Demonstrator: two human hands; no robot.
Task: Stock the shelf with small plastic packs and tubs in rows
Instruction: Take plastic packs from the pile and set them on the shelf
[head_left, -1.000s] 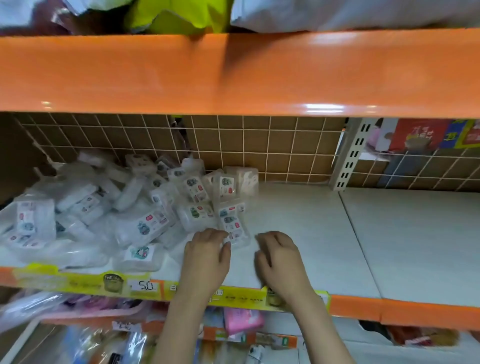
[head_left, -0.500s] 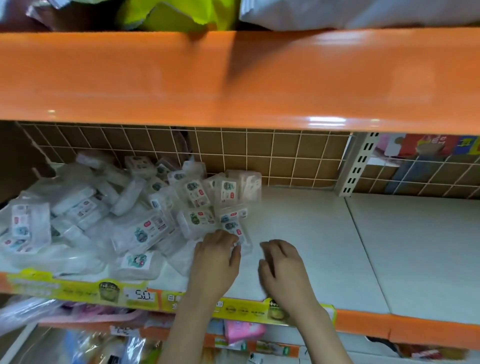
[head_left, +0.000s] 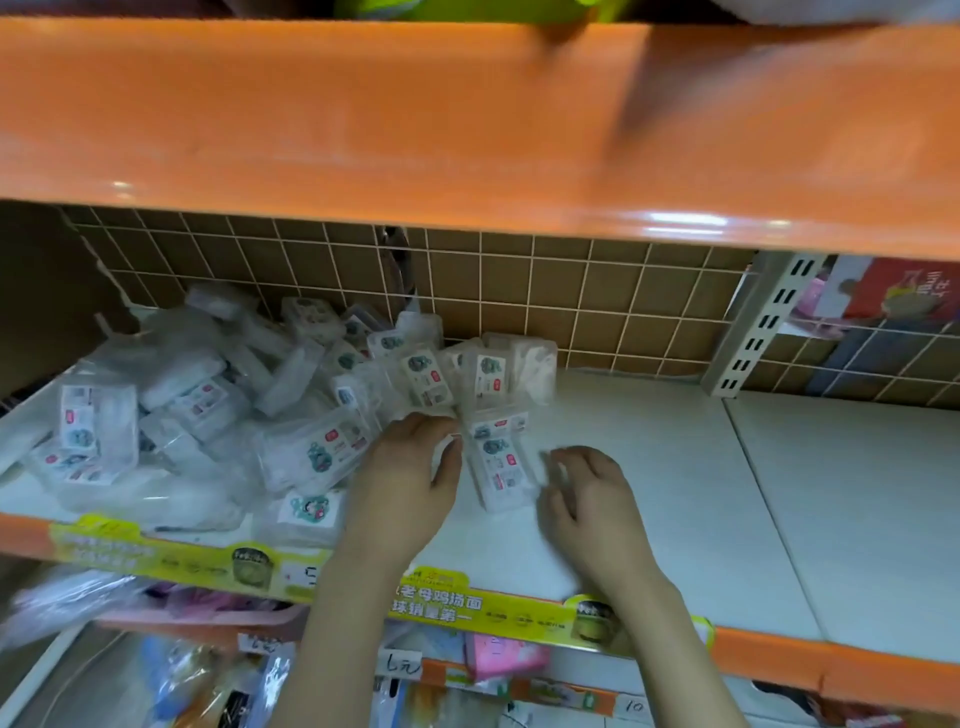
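Packs (head_left: 218, 415) lie heaped on the white shelf (head_left: 649, 467), filling its 9 o'clock side. One clear labelled pack (head_left: 501, 470) lies flat between both hands. At its 9 o'clock, the left hand (head_left: 410, 483) rests on the heap's edge, fingers loosely bent; at 3 o'clock, the right hand (head_left: 587, 499) has its fingers curled, apparently holding nothing.

left hand (head_left: 410, 478) curled, right hand (head_left: 587, 499) loosely curled
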